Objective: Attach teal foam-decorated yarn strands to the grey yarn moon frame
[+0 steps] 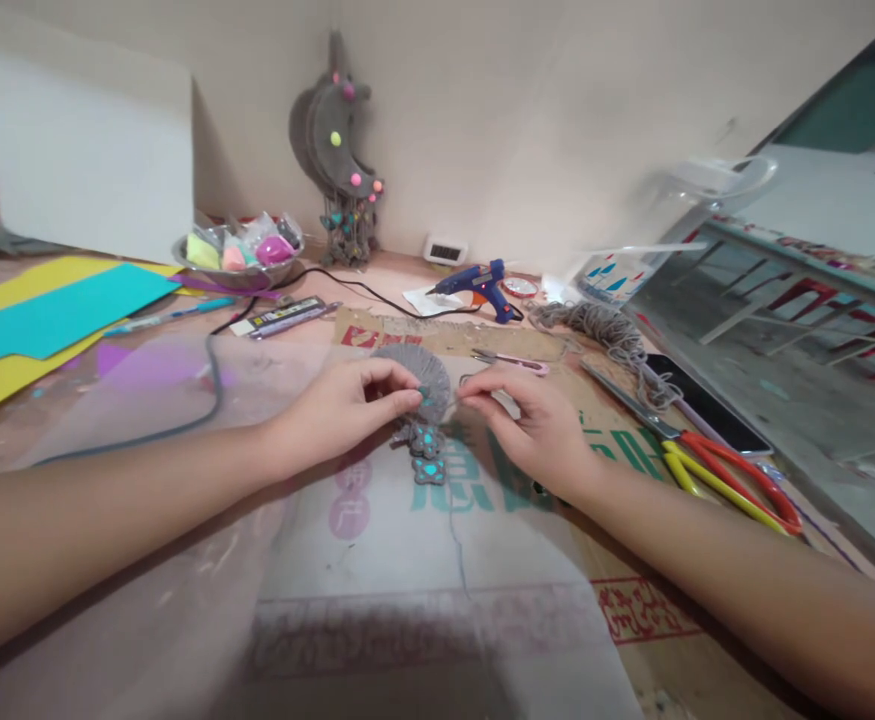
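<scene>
My left hand (347,405) pinches the edge of a grey yarn-wrapped crescent piece (418,372) lying on flattened cardboard (437,530). Small grey and teal flower shapes (426,452) hang in a chain below the crescent. My right hand (531,420) is just right of it, thumb and forefinger pinched together near the piece's right edge, apparently on a thin thread that is too fine to make out.
A blue glue gun (482,285) and its black cord lie behind. Small pink scissors (512,360), grey yarn (602,330), a phone (707,400) and large red-yellow scissors (714,470) are on the right. Coloured sheets (39,315), a bowl of pompoms (238,255) and a finished moon ornament (339,150) stand at the left and back.
</scene>
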Available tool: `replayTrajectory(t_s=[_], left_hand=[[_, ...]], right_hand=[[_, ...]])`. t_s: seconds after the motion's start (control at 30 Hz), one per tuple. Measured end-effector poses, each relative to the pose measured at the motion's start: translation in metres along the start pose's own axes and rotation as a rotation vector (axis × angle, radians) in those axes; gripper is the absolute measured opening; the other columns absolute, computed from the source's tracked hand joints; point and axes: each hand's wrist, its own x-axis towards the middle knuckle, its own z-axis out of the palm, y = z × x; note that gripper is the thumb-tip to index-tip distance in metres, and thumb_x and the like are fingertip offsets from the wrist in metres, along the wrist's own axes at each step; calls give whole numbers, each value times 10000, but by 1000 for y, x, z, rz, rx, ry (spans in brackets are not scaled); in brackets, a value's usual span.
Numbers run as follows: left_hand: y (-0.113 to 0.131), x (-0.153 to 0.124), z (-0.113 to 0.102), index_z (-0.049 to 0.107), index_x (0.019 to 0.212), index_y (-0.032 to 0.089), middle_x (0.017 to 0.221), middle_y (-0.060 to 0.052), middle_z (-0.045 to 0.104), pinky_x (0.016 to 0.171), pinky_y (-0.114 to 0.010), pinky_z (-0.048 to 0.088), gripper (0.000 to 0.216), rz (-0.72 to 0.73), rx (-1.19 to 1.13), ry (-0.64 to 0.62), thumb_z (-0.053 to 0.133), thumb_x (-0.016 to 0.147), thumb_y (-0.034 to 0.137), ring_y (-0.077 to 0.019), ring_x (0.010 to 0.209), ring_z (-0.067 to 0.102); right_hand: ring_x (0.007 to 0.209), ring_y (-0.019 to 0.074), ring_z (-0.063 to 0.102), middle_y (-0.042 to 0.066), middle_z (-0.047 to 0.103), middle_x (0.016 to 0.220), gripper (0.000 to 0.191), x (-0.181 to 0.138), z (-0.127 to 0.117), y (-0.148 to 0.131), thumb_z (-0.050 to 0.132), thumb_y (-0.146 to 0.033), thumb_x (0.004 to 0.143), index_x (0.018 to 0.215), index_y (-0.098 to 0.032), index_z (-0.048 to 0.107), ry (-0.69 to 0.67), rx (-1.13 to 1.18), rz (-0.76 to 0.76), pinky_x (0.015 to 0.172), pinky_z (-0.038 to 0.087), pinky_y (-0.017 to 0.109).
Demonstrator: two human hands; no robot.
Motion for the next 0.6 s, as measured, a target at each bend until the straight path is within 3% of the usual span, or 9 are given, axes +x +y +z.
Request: replayTrajectory(t_s=[0.27,0.6], left_hand=[[1,0,-1,668,867,178,816,2,672,662,-242,441,196,30,80,-43,570,866,348,-136,756,587],[1,0,0,678,868,190,820,20,679,673,-229,441,176,54,85,-49,577,867,334,-119,751,592]], right_hand=[[632,126,501,-7,594,695,97,4,2,-6,563,-220,900,832,-193,627,-35,-10,1,644,403,285],[644,120,508,1,612,726,40,3,7,-3,586,-189,884,862,-185,619,-68,-17,-45,624,404,260]])
